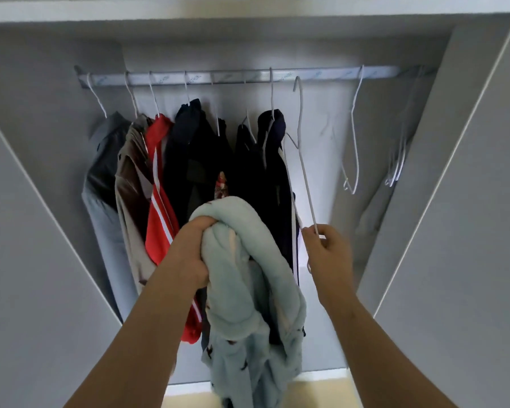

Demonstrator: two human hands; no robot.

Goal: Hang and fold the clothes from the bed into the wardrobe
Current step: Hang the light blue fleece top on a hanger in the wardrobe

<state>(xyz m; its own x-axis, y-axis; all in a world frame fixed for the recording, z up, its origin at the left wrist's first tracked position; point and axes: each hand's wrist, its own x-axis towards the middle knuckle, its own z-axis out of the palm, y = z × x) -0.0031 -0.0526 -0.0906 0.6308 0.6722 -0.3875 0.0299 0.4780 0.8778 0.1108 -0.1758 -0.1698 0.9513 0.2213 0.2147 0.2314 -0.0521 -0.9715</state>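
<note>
My left hand (pixel 193 251) grips a bunched pale blue fleecy garment (pixel 248 304) that hangs down in front of the open wardrobe. My right hand (pixel 329 248) pinches the lower end of a white wire hanger (pixel 302 160); its hook sits just below the grey rail (pixel 248 77), apart from it. On that rail hang several garments: a grey one (pixel 103 172), a beige one (pixel 131 187), a red one with white stripes (pixel 159 195) and dark ones (pixel 200 160).
Empty white hangers hang at the rail's right part (pixel 352 148) and far right end (pixel 398 160). The wardrobe's open doors stand at both sides, left (pixel 27 260) and right (pixel 468 231). A pale floor strip (pixel 321 390) shows below.
</note>
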